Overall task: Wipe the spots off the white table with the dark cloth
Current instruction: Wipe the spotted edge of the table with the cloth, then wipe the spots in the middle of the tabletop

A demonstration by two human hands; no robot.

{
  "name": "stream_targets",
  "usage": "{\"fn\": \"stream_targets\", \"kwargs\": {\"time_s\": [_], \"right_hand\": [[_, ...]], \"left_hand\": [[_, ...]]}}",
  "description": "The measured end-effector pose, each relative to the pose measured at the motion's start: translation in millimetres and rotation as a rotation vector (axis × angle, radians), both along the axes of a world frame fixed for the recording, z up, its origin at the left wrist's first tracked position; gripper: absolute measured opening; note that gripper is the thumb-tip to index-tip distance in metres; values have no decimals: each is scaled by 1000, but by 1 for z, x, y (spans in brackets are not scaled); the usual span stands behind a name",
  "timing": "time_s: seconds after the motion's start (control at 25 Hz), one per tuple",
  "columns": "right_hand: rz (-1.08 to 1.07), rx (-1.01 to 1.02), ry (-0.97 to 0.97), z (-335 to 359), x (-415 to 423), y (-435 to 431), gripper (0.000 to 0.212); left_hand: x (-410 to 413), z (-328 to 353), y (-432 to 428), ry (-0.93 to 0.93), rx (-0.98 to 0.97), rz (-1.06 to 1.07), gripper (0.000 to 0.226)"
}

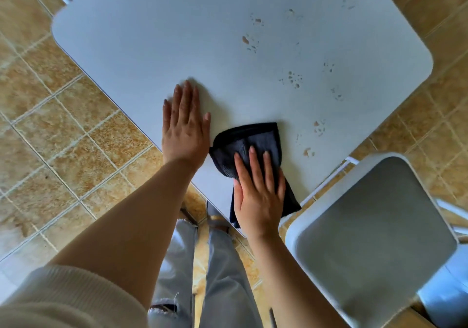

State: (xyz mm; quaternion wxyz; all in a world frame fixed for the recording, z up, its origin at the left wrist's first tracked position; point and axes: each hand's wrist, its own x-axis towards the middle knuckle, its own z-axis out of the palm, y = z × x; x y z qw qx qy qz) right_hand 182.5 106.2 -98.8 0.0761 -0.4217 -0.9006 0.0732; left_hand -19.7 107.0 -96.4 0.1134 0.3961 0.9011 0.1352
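Spots (293,79) dot the right half of the white table (152,39), none wiped yet. At left, the left hand (184,130) lies flat, fingers spread and empty, apparently bracing the person. Just beside it, the right hand (258,188) presses flat-fingered on the dark cloth (253,137) at the near edge, short of the nearest marks.

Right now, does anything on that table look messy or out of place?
Yes: clusters of brownish spots dot the right half of the white table, beyond the dark cloth under the right hand.
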Motion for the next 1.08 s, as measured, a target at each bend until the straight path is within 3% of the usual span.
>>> {"fn": "stream_targets", "kwargs": {"time_s": [0.24,0.4,0.56,0.76,0.92,1.08], "right_hand": [[-291,81,-72,-3,58,63,44],[-503,98,29,-5,6,127,44],[-351,111,103,-7,-44,104,43],[-164,42,36,-4,14,80,45],[-331,107,-35,-6,53,135,44],[-560,54,-15,-8,25,216,47]], "left_hand": [[19,1,17,13,-21,1,59],[25,0,33,54,18,-89,59],[33,-4,38,37,23,-11,59],[35,-7,40,79,19,-8,56],[36,-8,41,99,28,-3,55],[36,-8,43,106,22,6,55]]}}
